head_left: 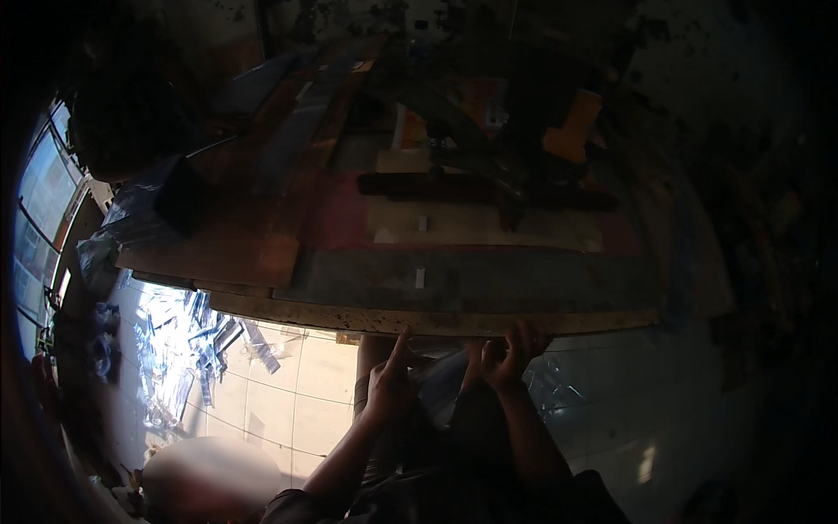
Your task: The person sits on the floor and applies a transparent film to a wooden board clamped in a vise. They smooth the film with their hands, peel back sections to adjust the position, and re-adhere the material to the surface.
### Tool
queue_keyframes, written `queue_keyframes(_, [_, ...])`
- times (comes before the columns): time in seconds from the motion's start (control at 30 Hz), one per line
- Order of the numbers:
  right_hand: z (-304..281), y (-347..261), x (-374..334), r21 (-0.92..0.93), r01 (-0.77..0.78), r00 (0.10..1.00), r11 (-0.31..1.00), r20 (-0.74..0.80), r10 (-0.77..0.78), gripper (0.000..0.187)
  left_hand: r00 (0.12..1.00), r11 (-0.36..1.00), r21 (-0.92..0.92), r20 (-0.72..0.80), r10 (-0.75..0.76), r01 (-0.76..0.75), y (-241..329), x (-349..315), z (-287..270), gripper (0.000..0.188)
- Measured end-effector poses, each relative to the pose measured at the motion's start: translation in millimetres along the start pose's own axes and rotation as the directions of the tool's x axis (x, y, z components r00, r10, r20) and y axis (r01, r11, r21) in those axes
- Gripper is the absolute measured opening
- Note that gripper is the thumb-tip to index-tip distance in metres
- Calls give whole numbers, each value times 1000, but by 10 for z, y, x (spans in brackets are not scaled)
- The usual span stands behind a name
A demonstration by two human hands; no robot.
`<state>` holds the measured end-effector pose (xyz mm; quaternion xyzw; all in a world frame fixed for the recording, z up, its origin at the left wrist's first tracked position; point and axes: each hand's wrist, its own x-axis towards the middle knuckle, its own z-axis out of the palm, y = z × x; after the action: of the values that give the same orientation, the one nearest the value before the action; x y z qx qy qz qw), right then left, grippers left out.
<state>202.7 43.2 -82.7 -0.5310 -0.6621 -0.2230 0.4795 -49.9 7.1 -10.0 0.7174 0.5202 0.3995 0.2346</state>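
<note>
At the front edge of the table (436, 321), my left hand (391, 384) is closed with its index finger pointing up against the edge. My right hand (513, 354) has its fingers curled near the same edge, a little to the right. Between the two hands, over my lap, spans a greyish see-through plastic sheet (441, 384). Its border meets the left hand; where it meets the right hand is too dark to make out. Two small whitish strips, one nearer (420, 278) and one farther (422, 224), lie on the tabletop in front of me.
A dark bar-like machine part (489, 186) lies across the table, with an orange piece (573, 127) behind it. Brown boards (236, 218) cover the left side. Shiny plastic scraps (179, 349) litter the sunlit tiled floor. A round pale stool-like top (209, 479) stands at lower left.
</note>
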Motion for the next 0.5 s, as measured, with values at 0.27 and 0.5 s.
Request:
queue_keyframes(0.27, [95, 5, 51, 4, 58, 995, 998, -83, -58, 51, 968, 982, 45, -168, 188, -183, -4, 234, 78, 74])
queue_keyframes(0.5, [110, 59, -18, -91, 99, 993, 991, -61, -105, 59, 968, 982, -30, -180, 177, -186, -309, 233, 334, 56])
